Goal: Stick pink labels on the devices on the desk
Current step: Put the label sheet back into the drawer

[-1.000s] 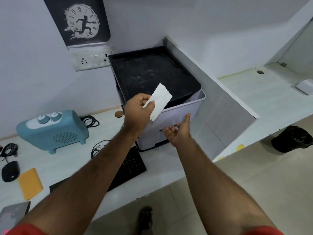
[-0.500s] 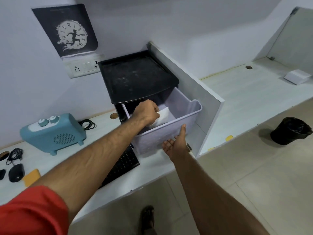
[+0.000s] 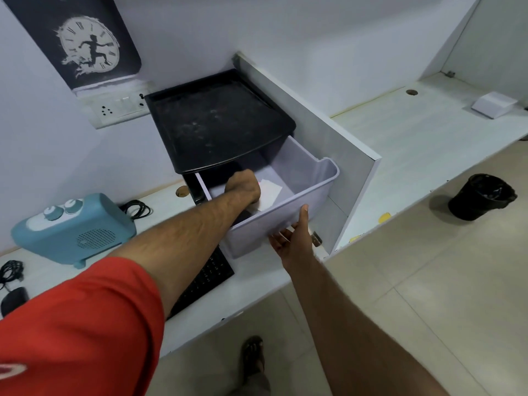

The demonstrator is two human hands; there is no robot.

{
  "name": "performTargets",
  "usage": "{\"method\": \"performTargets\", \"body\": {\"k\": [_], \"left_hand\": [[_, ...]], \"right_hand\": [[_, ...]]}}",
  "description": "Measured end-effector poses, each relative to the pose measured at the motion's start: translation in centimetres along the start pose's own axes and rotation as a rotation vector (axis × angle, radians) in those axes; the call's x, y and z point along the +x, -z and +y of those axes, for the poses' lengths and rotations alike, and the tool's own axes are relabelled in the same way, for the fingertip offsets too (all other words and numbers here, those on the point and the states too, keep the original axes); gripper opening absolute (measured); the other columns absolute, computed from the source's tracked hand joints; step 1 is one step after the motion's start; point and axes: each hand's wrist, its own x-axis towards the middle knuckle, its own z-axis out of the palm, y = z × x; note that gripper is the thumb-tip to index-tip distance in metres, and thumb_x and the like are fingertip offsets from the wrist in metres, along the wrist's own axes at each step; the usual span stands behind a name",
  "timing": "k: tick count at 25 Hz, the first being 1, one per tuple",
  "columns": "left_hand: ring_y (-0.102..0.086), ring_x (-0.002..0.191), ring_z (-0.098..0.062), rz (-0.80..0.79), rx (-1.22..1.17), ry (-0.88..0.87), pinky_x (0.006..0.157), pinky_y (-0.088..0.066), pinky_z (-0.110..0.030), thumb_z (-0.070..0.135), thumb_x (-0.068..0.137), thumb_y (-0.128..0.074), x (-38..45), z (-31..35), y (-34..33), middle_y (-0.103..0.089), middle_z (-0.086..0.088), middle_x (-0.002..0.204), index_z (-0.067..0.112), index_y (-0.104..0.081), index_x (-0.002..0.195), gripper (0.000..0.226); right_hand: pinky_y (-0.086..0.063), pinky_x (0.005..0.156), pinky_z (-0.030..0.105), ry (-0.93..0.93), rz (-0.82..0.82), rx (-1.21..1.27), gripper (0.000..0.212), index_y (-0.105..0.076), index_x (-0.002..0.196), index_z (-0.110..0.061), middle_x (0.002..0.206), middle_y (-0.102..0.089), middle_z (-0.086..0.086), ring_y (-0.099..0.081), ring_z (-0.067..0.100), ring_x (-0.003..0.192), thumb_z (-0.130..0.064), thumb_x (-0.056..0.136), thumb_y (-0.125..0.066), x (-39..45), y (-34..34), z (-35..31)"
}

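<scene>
My left hand (image 3: pixel 243 186) reaches down into the open pale lilac drawer (image 3: pixel 320 178) of a black-topped drawer unit (image 3: pixel 217 121). Its curled fingers hold a white paper sheet (image 3: pixel 270 192) that lies against the drawer's floor. A small pink speck shows at the paper's edge next to my knuckles. My right hand (image 3: pixel 294 238) grips the drawer's front, thumb up on the rim and fingers underneath. On the desk to the left stand a blue device with two knobs (image 3: pixel 71 224), a black keyboard (image 3: pixel 208 274) and a black mouse (image 3: pixel 13 298).
A white partition panel (image 3: pixel 337 138) stands right of the drawer unit. Beyond it lies another desk with a small white box (image 3: pixel 494 105). A black bin (image 3: pixel 480 197) stands on the tiled floor. Cables (image 3: pixel 11 271) lie at the desk's left edge. A wall socket (image 3: pixel 120 108) sits behind.
My left hand has carried the white paper from above the drawer down inside it. The drawer has slid further out under my right hand.
</scene>
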Motion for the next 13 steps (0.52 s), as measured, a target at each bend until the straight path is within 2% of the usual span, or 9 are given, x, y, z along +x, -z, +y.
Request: {"method": "performTargets", "body": {"k": [3, 6, 8, 10, 13], "left_hand": [[-0.067, 0.092, -0.026, 0.012, -0.094, -0.111, 0.073, -0.055, -0.034, 0.017, 0.085, -0.067, -1.5, -0.3, 1.5, -0.072, -0.010, 0.104, 0.012, -0.072, 0.100, 0.017], [-0.068, 0.082, -0.014, -0.069, -0.432, -0.206, 0.074, -0.057, -0.031, 0.023, 0.081, -0.075, -4.4, -1.3, 2.3, -0.073, 0.001, 0.087, 0.014, -0.075, 0.081, 0.009], [-0.065, 0.079, -0.007, -0.047, -0.595, -0.295, 0.072, -0.055, -0.029, 0.023, 0.083, -0.073, -6.7, -2.1, 2.9, -0.072, 0.005, 0.086, 0.014, -0.075, 0.079, 0.010], [-0.061, 0.080, -0.008, 0.068, -0.483, -0.432, 0.073, -0.052, -0.030, 0.025, 0.086, -0.069, -8.2, -3.3, 3.1, -0.069, 0.007, 0.088, 0.017, -0.074, 0.087, 0.010], [-0.056, 0.087, -0.018, 0.350, -0.005, -0.590, 0.074, -0.048, -0.033, 0.024, 0.093, -0.057, -8.2, -5.8, 2.7, -0.065, -0.002, 0.096, 0.016, -0.071, 0.103, 0.019]], "right_hand": [[-0.061, 0.076, 0.038, 0.017, -0.025, -0.021, 0.063, -0.049, 0.124, -0.018, 0.126, -0.064, 0.017, -0.068, 0.034, 0.107, -0.067, 0.087, -0.058, -0.1, 0.0, -0.3], [-0.060, 0.088, 0.043, 0.029, -0.015, -0.032, 0.058, -0.056, 0.117, -0.017, 0.121, -0.067, 0.015, -0.069, 0.034, 0.106, -0.066, 0.086, -0.062, 0.1, -0.3, -0.4], [-0.060, 0.090, 0.044, 0.044, 0.007, -0.067, 0.063, -0.060, 0.119, -0.012, 0.116, -0.071, 0.014, -0.072, 0.033, 0.103, -0.065, 0.086, -0.063, 0.1, -0.9, -0.3], [-0.059, 0.091, 0.045, 0.053, 0.024, -0.123, 0.064, -0.066, 0.116, -0.012, 0.113, -0.074, 0.017, -0.072, 0.033, 0.105, -0.067, 0.085, -0.062, 0.6, -1.5, -0.2], [-0.061, 0.086, 0.041, 0.059, 0.059, -0.170, 0.061, -0.066, 0.108, -0.011, 0.107, -0.074, 0.013, -0.073, 0.029, 0.098, -0.068, 0.086, -0.060, 1.6, -3.2, -0.4]]}}
